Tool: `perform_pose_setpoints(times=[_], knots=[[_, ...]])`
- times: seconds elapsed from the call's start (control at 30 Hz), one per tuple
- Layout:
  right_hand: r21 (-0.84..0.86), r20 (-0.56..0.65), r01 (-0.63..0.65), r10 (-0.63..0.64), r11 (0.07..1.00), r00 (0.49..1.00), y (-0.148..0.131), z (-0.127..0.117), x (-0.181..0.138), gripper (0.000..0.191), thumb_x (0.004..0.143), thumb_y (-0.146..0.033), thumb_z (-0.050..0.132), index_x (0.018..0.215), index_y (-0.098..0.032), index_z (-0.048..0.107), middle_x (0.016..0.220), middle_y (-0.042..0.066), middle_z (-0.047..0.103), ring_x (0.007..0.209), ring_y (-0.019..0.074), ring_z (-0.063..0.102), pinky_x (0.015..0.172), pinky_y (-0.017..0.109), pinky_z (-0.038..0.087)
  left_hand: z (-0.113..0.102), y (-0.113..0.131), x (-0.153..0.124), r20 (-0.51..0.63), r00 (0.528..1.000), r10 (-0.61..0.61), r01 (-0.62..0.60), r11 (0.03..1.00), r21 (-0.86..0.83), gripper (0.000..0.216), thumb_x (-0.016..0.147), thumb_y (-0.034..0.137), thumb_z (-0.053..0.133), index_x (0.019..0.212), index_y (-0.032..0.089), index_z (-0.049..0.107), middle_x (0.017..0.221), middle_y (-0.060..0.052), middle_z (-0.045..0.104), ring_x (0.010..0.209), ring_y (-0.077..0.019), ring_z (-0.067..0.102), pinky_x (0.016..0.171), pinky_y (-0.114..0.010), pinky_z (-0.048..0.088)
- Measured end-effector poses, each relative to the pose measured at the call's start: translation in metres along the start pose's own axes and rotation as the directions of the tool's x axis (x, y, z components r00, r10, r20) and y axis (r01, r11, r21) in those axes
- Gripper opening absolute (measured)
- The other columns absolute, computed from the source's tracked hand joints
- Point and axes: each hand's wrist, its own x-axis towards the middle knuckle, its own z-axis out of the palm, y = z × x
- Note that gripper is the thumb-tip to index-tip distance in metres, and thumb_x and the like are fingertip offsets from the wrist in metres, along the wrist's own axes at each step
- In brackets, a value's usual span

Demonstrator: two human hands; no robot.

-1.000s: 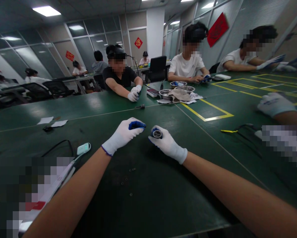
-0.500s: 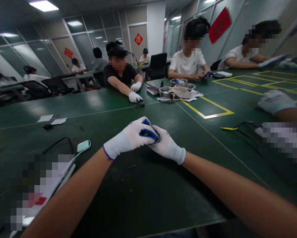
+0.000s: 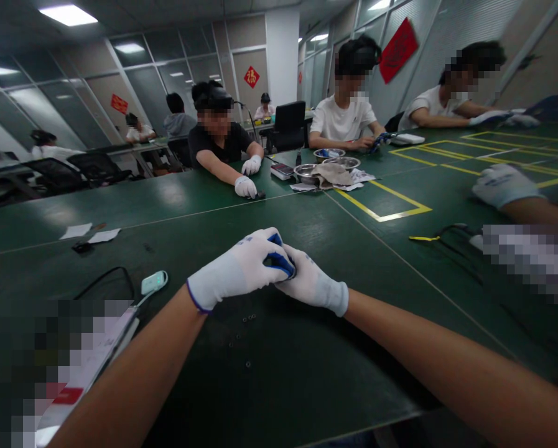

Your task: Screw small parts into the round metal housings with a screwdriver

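Both my hands wear white gloves with blue palms and meet above the green table. My left hand is curled, its thumb and fingers bent toward my right hand. My right hand is closed too, its fingers tucked behind the left fingertips. A small dark edge shows between them, but the gloves hide what it belongs to. On the table below my hands lie several small metal rings, scattered loosely.
A teal-lit white device with a cable lies at left, near paper scraps. Metal bowls and a grey cloth stand ahead. Yellow tape marks the table. Across sits a co-worker; another's gloved hand is at right.
My hands stay together, with the left fingers drawn slightly closer to the right hand. The view has shifted a little. The co-worker's gloved hand opposite now covers more of a small dark object.
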Motion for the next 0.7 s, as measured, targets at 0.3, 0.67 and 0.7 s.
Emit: perform_pose_setpoints(times=[0.3,0.67,0.7], knots=[[0.009,0.036,0.006,-0.007,1.000,0.999,-0.002,0.000,-0.001,0.035,0.081,-0.025,0.076,0.114,-0.020,0.067,0.110,0.005,0.075,0.100,0.0241,0.073,0.091,0.040,0.057,-0.008,0.008,-0.004,0.007,1.000,0.009,-0.009,0.999,0.049,0.009,0.088,0.025,0.071,0.086,0.022,0.080,0.109,-0.005,0.063,0.102,-0.0230,0.062,0.098,-0.037,0.054],[0.051,0.134,-0.044,0.037,0.998,0.990,-0.007,0.000,0.000,0.031,0.075,-0.018,0.076,0.106,-0.019,0.071,0.105,0.004,0.077,0.096,0.0236,0.073,0.092,0.040,0.057,-0.012,-0.001,-0.006,0.082,0.996,0.023,-0.010,0.988,-0.151,0.011,0.086,0.029,0.070,0.086,0.022,0.079,0.100,-0.002,0.065,0.091,-0.0185,0.064,0.087,-0.031,0.055],[0.060,0.142,-0.048,0.039,0.997,0.989,-0.008,0.001,0.000,0.030,0.075,-0.019,0.075,0.104,-0.019,0.071,0.104,0.003,0.077,0.095,0.0230,0.073,0.090,0.039,0.057,-0.014,-0.001,-0.006,0.095,0.995,0.024,-0.009,0.988,-0.154,0.011,0.087,0.029,0.070,0.087,0.023,0.079,0.100,-0.002,0.066,0.092,-0.0186,0.064,0.087,-0.031,0.054]])
